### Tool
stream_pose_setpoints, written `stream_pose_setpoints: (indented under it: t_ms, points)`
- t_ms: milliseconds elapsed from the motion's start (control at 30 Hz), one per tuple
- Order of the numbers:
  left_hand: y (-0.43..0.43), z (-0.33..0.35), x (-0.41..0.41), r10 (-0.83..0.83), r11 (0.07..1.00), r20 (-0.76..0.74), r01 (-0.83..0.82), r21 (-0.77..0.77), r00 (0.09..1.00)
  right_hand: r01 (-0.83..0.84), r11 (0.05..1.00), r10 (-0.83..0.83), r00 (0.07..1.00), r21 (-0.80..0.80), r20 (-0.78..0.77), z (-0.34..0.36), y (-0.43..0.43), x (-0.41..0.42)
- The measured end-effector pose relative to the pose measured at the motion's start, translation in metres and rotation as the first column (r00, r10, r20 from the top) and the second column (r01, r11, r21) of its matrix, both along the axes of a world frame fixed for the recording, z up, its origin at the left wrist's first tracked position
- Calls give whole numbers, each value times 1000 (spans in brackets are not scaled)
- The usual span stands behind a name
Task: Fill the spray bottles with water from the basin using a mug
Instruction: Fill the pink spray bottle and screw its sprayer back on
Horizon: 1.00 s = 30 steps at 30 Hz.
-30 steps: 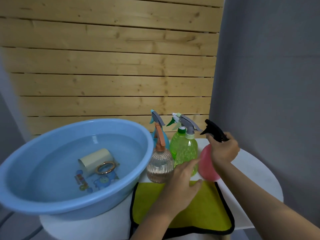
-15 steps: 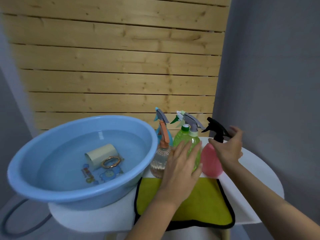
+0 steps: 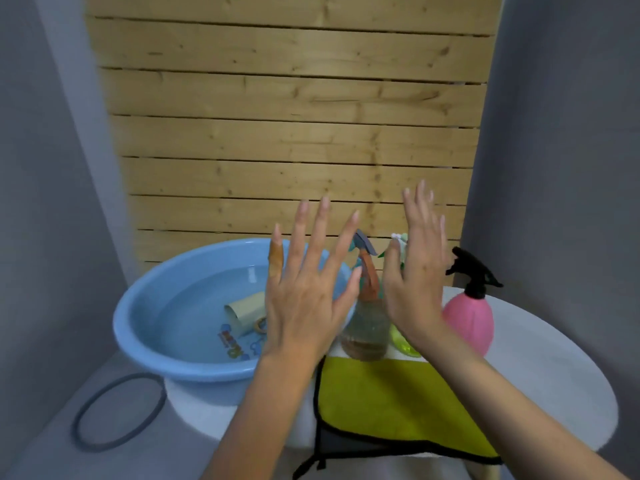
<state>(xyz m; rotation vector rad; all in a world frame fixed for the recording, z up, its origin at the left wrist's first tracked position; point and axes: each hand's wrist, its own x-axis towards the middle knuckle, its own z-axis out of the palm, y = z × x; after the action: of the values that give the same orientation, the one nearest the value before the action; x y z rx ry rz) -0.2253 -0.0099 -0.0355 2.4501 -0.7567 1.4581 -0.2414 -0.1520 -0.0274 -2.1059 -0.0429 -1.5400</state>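
Cloth [image 3: 398,393], yellow, black-edged: 6 o'clock, hanging over the tabletop [image 3: 554,375] edge.
Left hand [image 3: 304,306], right hand [image 3: 415,292]: raised, fingers [image 3: 320,230] straight and spread, holding nothing.
Basin [image 3: 194,368], blue, holding water: 9 o'clock. Mug [image 3: 244,306] sunk on its side inside.
Clear bottle [image 3: 367,327], green bottle [image 3: 401,341], pink bottle [image 3: 467,317]: 12 to 2 o'clock, crowded, trigger heads on.
Risk: narrow necks may spill a mug's pour; a nudge could topple neighbours.
Writing: coloured print on the basin floor, unreadable.

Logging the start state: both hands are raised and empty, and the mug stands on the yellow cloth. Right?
Not quite: the head view shows the mug lying in the blue basin, not on the yellow cloth. The left hand and right hand are raised and empty.
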Motion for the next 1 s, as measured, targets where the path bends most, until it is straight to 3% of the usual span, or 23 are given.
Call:
stream_pose_setpoints:
  t_ms: [167,367,700,1000]
  points:
    - [49,-1,11,37,997,-19,-38,-72,999,-68,978,60,997,-195,-47,10,44,7]
    - [82,-20,26,100,989,-40,-104,-102,994,-13,938,-14,997,-345,-76,7,81,24]
    - [111,-23,41,75,980,-20,-77,-182,997,-29,947,17,999,-319,-41,-13,119,47]
    - [103,-28,41,39,978,-50,-49,-204,998,-96,934,27,979,-344,-201,-50,113,46]
